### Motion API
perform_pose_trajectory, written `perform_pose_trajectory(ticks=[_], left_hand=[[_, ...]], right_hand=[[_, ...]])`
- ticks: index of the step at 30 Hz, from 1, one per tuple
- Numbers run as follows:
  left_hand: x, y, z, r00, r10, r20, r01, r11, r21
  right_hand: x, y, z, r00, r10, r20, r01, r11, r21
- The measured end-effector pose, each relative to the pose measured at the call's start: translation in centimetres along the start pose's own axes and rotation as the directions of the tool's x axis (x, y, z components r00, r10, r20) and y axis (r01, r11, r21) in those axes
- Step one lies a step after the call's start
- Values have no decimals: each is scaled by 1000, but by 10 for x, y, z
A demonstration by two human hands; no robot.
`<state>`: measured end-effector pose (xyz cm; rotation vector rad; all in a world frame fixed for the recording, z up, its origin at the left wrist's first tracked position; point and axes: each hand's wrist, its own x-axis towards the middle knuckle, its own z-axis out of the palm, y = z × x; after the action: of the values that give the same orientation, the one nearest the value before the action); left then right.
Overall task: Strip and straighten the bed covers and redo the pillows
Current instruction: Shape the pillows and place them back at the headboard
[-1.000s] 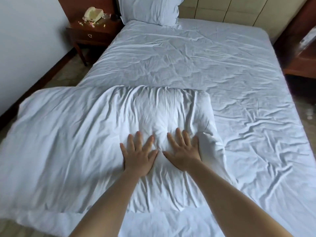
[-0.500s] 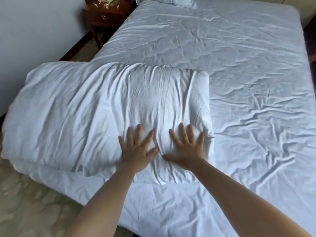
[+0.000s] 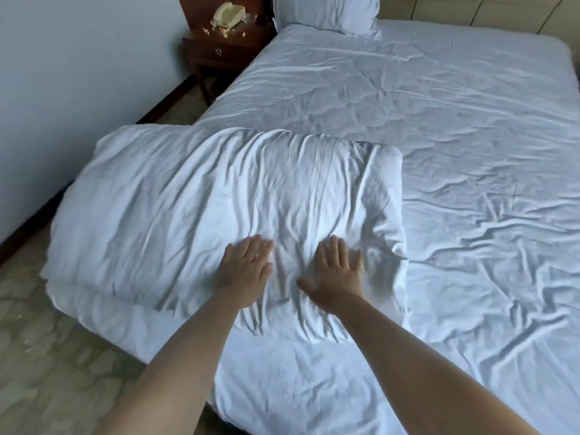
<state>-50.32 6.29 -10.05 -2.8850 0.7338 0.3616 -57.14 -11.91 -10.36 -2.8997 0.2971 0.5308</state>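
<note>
A folded white duvet [image 3: 175,202] lies across the bed's near left corner and overhangs the left edge. My left hand [image 3: 246,270] and my right hand [image 3: 337,271] both press flat on its near right part, fingers straight, a little apart from each other. The wrinkled white sheet [image 3: 439,136] covers the mattress to the right and beyond. One white pillow [image 3: 326,11] leans at the head of the bed, far left.
A dark wooden nightstand [image 3: 224,50] with a beige telephone [image 3: 227,14] and small scattered bits stands left of the pillow. A white wall [image 3: 78,58] runs along the left. Patterned floor [image 3: 56,356] shows at the lower left. A padded headboard [image 3: 470,9] is at the back.
My hands have moved slightly apart on the duvet, with fingers closer together. The view has tilted back up, so the pillow and nightstand show again.
</note>
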Motion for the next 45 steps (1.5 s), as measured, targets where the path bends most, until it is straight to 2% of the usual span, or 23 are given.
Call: perform_pose_trajectory(ticks=[4, 8, 13, 16, 19, 23, 25, 29, 35, 37, 39, 42, 45], left_hand=[[-4, -59, -27, 998, -50, 32, 48, 997, 67], [7, -111, -52, 1000, 7, 25, -10, 991, 130], [28, -178, -62, 995, 92, -33, -91, 995, 38], [39, -214, -59, 989, 133, -70, -130, 991, 43], [50, -242, -50, 988, 139, -62, -137, 990, 26], [77, -274, -45, 987, 140, -76, -134, 988, 74], [97, -288, -44, 988, 144, -46, -140, 987, 77], [126, -297, -28, 982, 137, 130, -141, 990, 26], [154, -299, -24, 921, 191, 339, -217, 975, 41], [166, -306, -41, 908, 305, 287, -339, 938, 74], [177, -321, -66, 868, 473, 150, -489, 868, 91], [184, -353, -92, 804, 594, -12, -582, 792, 185], [180, -391, -90, 825, 561, 65, -564, 822, 77]], right_hand=[[5, -44, -23, 993, -96, -65, 91, 993, -70], [20, -106, -45, 989, -147, -24, 145, 987, -66], [47, -182, -60, 996, -86, 3, 85, 996, 17], [66, -216, -64, 1000, -15, -19, 16, 997, 82], [81, -236, -58, 997, 65, -37, -60, 990, 129], [103, -241, -41, 984, 161, -70, -154, 983, 103], [113, -241, -27, 978, 191, -86, -184, 979, 87], [134, -245, 0, 973, 192, -126, -185, 981, 61], [146, -253, -4, 963, 249, -107, -244, 968, 57], [152, -267, -24, 936, 312, -163, -300, 949, 93], [163, -288, -50, 895, 370, -247, -340, 927, 155], [174, -326, -77, 837, 442, -324, -377, 893, 244], [173, -370, -76, 804, 550, -226, -475, 823, 313]])
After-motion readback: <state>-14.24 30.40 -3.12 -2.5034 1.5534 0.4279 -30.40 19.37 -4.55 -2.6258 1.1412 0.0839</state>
